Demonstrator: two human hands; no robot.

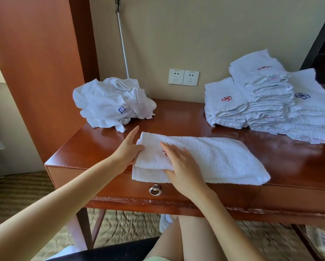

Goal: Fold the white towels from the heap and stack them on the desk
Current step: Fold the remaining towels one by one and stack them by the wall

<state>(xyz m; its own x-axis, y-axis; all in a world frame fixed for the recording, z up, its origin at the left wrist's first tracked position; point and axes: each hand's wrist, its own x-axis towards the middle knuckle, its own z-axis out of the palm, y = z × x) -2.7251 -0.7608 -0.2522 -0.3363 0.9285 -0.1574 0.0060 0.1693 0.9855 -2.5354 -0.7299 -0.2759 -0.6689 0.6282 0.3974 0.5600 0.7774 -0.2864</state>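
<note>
At six o'clock on the counter (293,166): soft, limp towel (224,159), nine-o'clock edge pinched by left hand (126,153), right hand (180,166) pressing flat; best gripped at corners.

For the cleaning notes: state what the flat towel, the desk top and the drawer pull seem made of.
Towel: looped terry, probably cotton; nubby matte pile. Desk top: reddish wood or veneer, glossy varnish; grain and reflections show. Drawer pull: silvery polished metal ring, judging by bright highlights.
</note>
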